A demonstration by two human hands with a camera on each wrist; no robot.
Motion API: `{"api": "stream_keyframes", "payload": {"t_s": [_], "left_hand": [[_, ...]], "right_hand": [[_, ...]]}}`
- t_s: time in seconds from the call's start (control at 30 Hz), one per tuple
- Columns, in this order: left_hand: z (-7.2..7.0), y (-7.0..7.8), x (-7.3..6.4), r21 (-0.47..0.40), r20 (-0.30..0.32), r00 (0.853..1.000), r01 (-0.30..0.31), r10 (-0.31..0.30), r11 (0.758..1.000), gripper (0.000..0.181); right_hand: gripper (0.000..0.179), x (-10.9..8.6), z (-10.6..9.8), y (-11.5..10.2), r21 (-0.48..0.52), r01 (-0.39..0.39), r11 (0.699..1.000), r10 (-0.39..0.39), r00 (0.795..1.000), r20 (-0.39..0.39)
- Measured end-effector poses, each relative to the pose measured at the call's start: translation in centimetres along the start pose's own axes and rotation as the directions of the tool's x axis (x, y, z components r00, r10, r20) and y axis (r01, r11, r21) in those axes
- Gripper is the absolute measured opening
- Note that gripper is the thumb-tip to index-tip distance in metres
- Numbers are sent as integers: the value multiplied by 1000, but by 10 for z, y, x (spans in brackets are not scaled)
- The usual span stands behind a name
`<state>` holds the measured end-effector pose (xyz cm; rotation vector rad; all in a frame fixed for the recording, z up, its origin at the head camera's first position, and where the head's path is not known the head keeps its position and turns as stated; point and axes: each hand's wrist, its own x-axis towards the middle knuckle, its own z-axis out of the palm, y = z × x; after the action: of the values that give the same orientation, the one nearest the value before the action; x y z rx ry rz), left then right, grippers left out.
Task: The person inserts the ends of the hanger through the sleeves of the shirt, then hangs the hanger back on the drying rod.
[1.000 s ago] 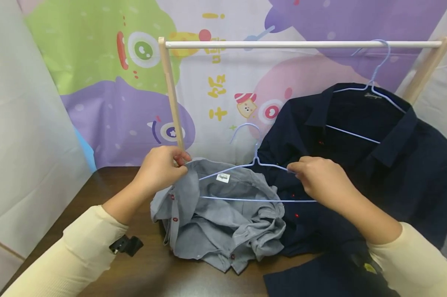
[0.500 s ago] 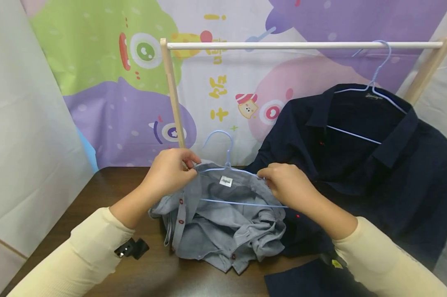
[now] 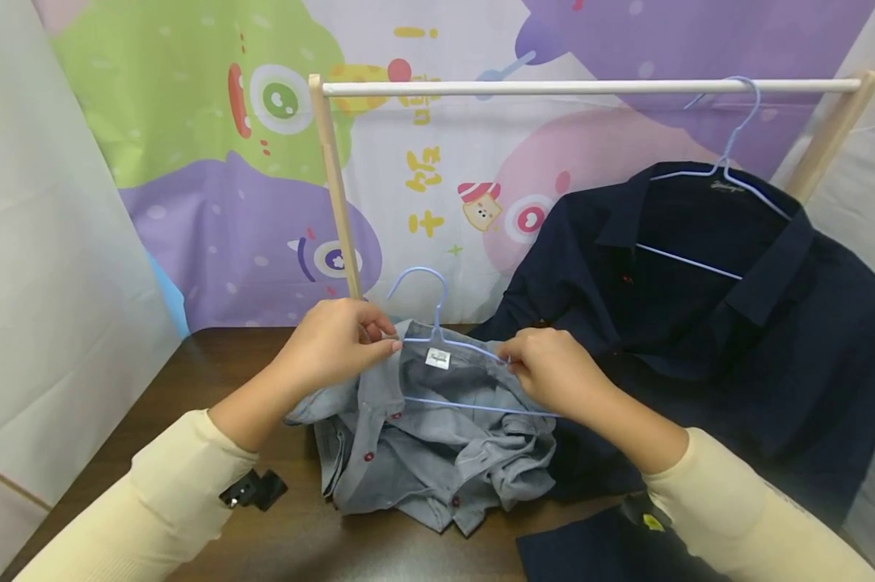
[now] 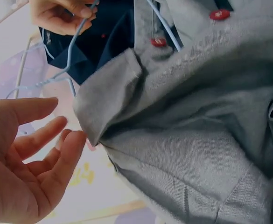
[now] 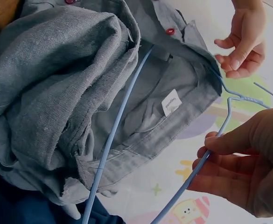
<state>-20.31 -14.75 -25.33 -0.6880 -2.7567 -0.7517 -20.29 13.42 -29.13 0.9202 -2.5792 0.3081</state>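
Note:
A grey shirt (image 3: pixel 452 453) with red buttons lies bunched on the table, its collar and white label (image 3: pixel 438 359) facing up. Inside its neck sits a light blue clothes hanger (image 3: pixel 426 402), hook upward. My right hand (image 5: pixel 248 163) pinches the hanger's right shoulder wire between thumb and fingers. At the collar's left side is my left hand (image 4: pixel 33 163), its fingers relaxed and slightly apart from the cloth in the left wrist view. The hanger's left end is hidden inside the shirt.
A rack with a white rail (image 3: pixel 553 87) and wooden posts stands behind. On its right hangs a dark navy shirt (image 3: pixel 699 323) on another blue hanger. More dark cloth (image 3: pixel 582 546) lies at the table's front, beneath my right sleeve.
My right hand has moved left, sliding the hanger further into the grey shirt's neck. My left hand has shifted slightly right and down, and the left collar front has dropped.

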Motion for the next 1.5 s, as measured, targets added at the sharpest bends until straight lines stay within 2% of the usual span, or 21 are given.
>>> {"api": "stream_keyframes", "payload": {"t_s": [0.1, 0.17, 0.23, 0.3, 0.4, 0.53, 0.7, 0.87, 1.07, 1.23, 1.37, 1.43, 1.5], "left_hand": [[0, -2, 4, 47, -45, 998, -31, 33, 998, 17], [0, -3, 6, 83, -44, 998, -42, 46, 996, 23], [1, -5, 8, 106, -12, 999, -40, 42, 994, 30], [1, -7, 10, 102, 46, 999, -15, 10, 995, 36], [1, -10, 11, 85, 125, 992, 15, -26, 996, 35], [2, -12, 12, 63, 162, 987, -21, 10, 998, 25], [4, -10, 12, 87, 155, 984, -99, 85, 991, 21], [8, -10, 11, 161, 116, 982, -165, 147, 973, 18], [9, -11, 9, 195, 75, 980, -196, 185, 961, 18], [8, -11, 8, 197, 52, 979, -204, 197, 959, 18], [8, -12, 7, 198, 63, 984, -177, 167, 964, 18], [8, -13, 6, 195, 72, 987, -156, 144, 968, 18], [8, -14, 6, 197, 70, 989, -143, 131, 970, 19]], "right_hand": [[17, -1, -1, 0, 9, -3, 1000, 3, 1000, -1], [17, -2, -1, 0, 14, -4, 1000, 4, 1000, -3], [17, -2, -2, 0, 17, -4, 1000, 4, 1000, -4], [17, -2, -2, -1, 17, -2, 1000, 2, 1000, -6], [18, -2, -3, -2, 23, 0, 1000, 0, 1000, -2], [18, -2, -3, -3, 27, -4, 1000, 4, 1000, 5], [18, -1, -3, -4, 22, -9, 1000, 9, 1000, 11], [18, 0, -3, -5, 68, -15, 998, 13, 1000, 23], [14, 0, -6, -3, 160, -40, 986, 31, 998, 59], [13, -2, -13, 5, 247, -63, 967, 41, 995, 93], [10, -6, -20, 20, 319, -119, 940, 88, 990, 110], [10, -8, -22, 30, 366, -169, 915, 131, 983, 128], [11, -11, -24, 42, 424, -228, 877, 178, 972, 156]]}}
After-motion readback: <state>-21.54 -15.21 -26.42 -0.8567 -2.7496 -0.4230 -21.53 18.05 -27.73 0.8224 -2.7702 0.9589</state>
